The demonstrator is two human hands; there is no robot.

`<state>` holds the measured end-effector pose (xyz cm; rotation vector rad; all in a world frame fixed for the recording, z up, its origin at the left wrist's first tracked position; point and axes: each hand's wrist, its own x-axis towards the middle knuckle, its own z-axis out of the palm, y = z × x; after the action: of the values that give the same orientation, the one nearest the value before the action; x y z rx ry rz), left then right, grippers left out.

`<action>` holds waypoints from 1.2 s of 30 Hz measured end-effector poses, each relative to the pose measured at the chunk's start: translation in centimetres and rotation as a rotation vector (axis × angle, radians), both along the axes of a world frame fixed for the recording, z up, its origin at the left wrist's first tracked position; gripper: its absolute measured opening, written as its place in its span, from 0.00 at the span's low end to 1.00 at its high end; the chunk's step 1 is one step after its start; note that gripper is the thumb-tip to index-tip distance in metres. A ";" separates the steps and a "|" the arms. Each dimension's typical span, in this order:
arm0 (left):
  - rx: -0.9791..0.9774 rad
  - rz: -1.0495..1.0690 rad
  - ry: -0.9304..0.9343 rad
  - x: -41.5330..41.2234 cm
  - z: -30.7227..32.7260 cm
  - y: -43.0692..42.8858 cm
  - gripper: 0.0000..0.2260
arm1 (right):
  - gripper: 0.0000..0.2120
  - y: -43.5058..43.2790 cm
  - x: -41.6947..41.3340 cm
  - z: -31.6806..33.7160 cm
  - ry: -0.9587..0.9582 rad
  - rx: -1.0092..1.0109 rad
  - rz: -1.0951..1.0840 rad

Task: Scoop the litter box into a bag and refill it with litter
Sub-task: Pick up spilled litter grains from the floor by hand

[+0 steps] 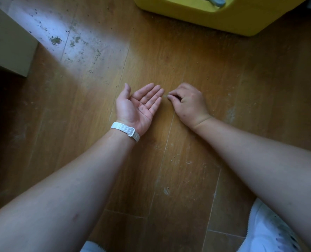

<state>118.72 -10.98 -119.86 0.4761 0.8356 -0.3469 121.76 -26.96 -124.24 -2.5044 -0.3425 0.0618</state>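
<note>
Wood floor (205, 79), dusty, with loose litter granules (56, 40) scattered well beyond the left fingertips and a few specks out past the right knuckles. Yellow litter box (196, 17) sits well ahead of both sets of fingers; a grey-blue handle (217, 0) pokes out of it, probably the scoop. No bag in view.

Left hand (138, 104): palm up, fingers straight and together, a few collected grains (142, 106) sitting at their base.

Right hand (189, 102): knuckles up, fingers curled, thumb and forefinger tips (169, 96) pressed together at the floor, just beside the left fingertips. Too small to tell if a grain is between them.

Looks like stray-litter cleanup.

Risks: the left palm is flat, not cupped, so any tilt on the way to the box dumps the grains back. Pinching single grains can flick them away along the plank seam.
</note>
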 end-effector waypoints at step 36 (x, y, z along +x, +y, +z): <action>0.015 0.069 0.026 -0.9 -0.1 0.3 0.30 | 0.04 2.6 -2.9 3.9 -0.012 0.170 0.059</action>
<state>117.83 -10.66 -119.93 0.4566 0.8787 -0.2840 118.88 -24.39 -120.37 -2.3270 -0.4094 0.0401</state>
